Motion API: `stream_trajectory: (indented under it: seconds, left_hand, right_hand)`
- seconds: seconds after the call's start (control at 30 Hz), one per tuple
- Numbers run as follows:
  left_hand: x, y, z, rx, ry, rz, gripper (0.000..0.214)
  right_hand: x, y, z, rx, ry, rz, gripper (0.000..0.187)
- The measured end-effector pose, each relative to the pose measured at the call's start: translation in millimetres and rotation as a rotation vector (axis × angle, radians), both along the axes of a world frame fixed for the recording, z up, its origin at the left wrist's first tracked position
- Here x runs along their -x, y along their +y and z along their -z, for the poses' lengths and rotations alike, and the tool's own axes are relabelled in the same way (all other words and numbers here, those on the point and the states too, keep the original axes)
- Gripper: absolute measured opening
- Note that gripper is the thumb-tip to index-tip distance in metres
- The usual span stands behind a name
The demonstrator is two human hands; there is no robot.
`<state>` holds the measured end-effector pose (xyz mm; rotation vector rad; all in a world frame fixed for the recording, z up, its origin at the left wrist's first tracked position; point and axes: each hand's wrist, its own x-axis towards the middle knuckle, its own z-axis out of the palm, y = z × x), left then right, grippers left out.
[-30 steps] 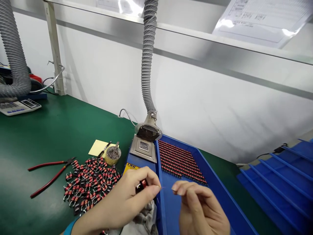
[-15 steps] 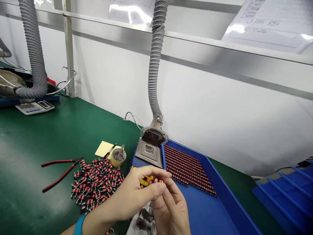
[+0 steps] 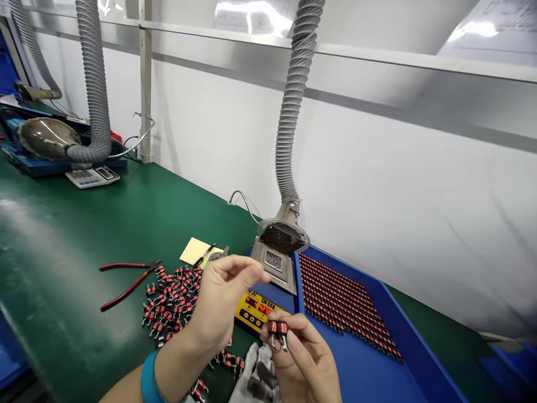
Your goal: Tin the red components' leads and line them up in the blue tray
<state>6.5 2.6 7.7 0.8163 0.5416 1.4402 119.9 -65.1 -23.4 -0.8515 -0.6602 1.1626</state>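
Red-handled pliers [image 3: 126,277] are seen at the left of the green desk [image 3: 62,235], beside a loose pile of coils [image 3: 172,299]. The left hand [image 3: 222,302] is raised above that pile. Its fingers are loosely curled and its back is turned to the camera, so it cannot be told whether anything is held. Just behind it stands a solder pot [image 3: 274,263] under a ribbed hose [image 3: 293,112]. Lower and to the right, a red coil [image 3: 277,328] is pinched between the fingertips of the right hand [image 3: 306,361], with its thin wire legs hanging down above a grey cloth [image 3: 255,375]. Finished rows [image 3: 344,302] are laid out in the blue tray [image 3: 419,358] at the far right.

The coil is held only at the fingertips, so it could easily be dropped. It might then be lost in the folds of the cloth or mixed into the loose pile. The wire legs could be bent if squeezed or knocked against the tray's edge. If the pot is hot, fingers brought too close could be burned. Loose coils could also be swept off the desk by the left forearm.
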Motion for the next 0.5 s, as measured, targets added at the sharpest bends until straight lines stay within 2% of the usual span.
stream_trajectory:
  seconds: [0.07, 0.2, 0.27, 0.33, 0.43, 0.5]
  left_hand:
    - [7, 4, -2.8, -0.013, 0.034, 0.019, 0.010]
    - [11, 5, -4.7, -0.082, 0.322, 0.433, 0.020]
    - [5, 2, -2.5, -0.047, 0.331, 0.517, 0.014]
    - [-2, -1, 0.7, -0.004, 0.243, 0.450, 0.016]
    - [-8, -3, 3.0, -0.029, 0.150, 0.222, 0.014]
    - [-2, -2, 1.4, -0.050, 0.124, 0.064, 0.012]
  right_hand:
    - [-1, 0, -2.7, 0.013, 0.020, 0.004, 0.019]
    - [-1, 0, -2.4, 0.024, 0.043, 0.027, 0.018]
    - [-1, -1, -1.3, 0.032, 0.053, 0.036, 0.018]
    - [-1, -1, -1.3, 0.035, 0.052, 0.044, 0.019]
    - [0, -3, -4.4, 0.028, 0.030, 0.019, 0.019]
    - [0, -5, -7.3, 0.031, 0.022, -0.005, 0.020]
